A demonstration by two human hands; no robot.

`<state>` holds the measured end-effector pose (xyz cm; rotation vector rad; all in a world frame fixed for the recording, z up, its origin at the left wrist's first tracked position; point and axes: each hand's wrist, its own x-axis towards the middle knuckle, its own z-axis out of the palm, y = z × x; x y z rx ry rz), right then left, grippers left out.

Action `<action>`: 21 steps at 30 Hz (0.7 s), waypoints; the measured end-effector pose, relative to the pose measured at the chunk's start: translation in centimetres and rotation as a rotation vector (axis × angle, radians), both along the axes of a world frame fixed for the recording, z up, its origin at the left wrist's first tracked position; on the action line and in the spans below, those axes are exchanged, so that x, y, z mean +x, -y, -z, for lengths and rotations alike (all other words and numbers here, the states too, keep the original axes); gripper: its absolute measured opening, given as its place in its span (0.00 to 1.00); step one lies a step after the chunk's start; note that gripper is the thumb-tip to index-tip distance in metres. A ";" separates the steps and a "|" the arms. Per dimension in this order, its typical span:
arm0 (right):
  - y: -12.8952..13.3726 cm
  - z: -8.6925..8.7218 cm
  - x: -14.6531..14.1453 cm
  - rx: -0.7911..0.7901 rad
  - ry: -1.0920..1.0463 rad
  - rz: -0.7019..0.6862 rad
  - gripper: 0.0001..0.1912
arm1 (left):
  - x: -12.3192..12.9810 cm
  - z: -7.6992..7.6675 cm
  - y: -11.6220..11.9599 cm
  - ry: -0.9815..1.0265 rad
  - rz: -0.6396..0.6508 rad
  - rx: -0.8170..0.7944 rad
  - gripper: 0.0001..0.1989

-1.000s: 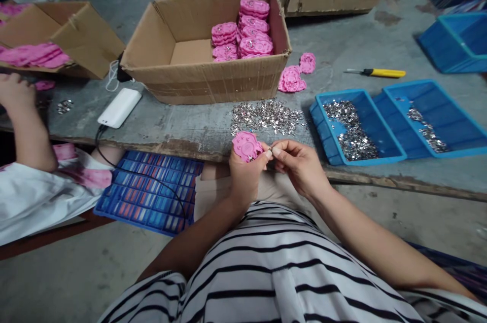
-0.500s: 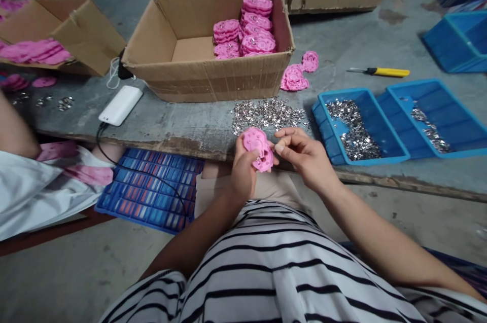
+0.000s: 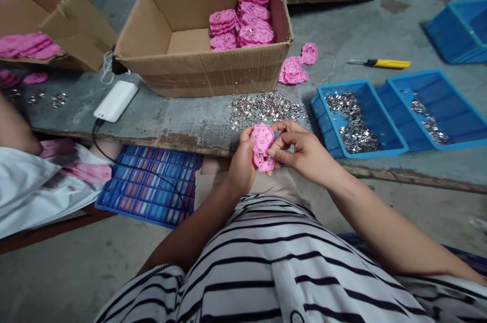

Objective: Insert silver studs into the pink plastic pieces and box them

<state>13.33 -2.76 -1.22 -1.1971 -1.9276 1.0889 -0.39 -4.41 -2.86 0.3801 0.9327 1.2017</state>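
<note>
My left hand (image 3: 242,165) is closed around the left side of a pink moulded plastic piece (image 3: 263,136). The piece has a wavy outline, raised details and a dark hole in its lower half, with a small shiny metal bit beside the hole. My right hand (image 3: 299,153) meets the piece from the right, thumb and fingers pinched at its lower right part. Whatever lies between those fingertips is too small to make out. Just beyond both hands, a pile of small metal parts (image 3: 266,109) is spread on the grey table (image 3: 182,125).
A cardboard box (image 3: 201,72) holds stacks of pink pieces (image 3: 255,34). Loose pink pieces (image 3: 292,70) lie beside it. Rightward stand blue bins (image 3: 380,146) with metal parts and a yellow-handled screwdriver (image 3: 388,63). A white power bank (image 3: 116,101) with cable lies left, near another person's leg (image 3: 15,125).
My right hand has moved left, from just beside the pink piece onto it. The piece is turned more upright and faces the camera. The view has shifted slightly downward.
</note>
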 end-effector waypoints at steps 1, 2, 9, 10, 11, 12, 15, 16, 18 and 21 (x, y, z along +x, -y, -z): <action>0.0 0.0 -0.1 -0.007 0.004 -0.004 0.09 | 0.0 0.0 0.0 0.007 0.002 0.002 0.10; 0.0 0.0 -0.1 -0.013 0.005 -0.006 0.09 | 0.1 -0.1 0.0 0.012 0.005 0.004 0.10; 0.0 -0.1 0.1 -0.072 -0.019 0.003 0.08 | 0.2 -0.1 0.0 0.002 0.013 0.001 0.09; 0.0 -0.1 0.1 -0.081 -0.024 -0.001 0.08 | 0.2 0.0 0.0 0.000 0.014 0.000 0.09; 0.0 -0.1 0.2 -0.086 -0.027 -0.003 0.08 | 0.2 0.0 0.0 0.000 0.015 -0.001 0.09; 0.0 -0.1 0.2 -0.088 -0.028 -0.003 0.08 | 0.2 0.0 0.0 -0.001 0.015 -0.002 0.09; 0.1 0.0 0.1 -0.085 -0.026 0.011 0.07 | 0.3 -0.1 0.0 -0.002 0.011 -0.003 0.09; 0.1 0.1 0.1 -0.077 -0.023 0.019 0.07 | 0.4 -0.1 0.0 0.001 0.008 -0.005 0.09; 0.2 0.2 0.0 -0.050 -0.011 0.036 0.08 | 0.4 -0.2 0.0 0.012 0.000 -0.014 0.09; 0.4 0.8 -0.2 0.006 0.010 0.061 0.08 | 0.4 -0.2 0.0 0.040 -0.019 -0.031 0.10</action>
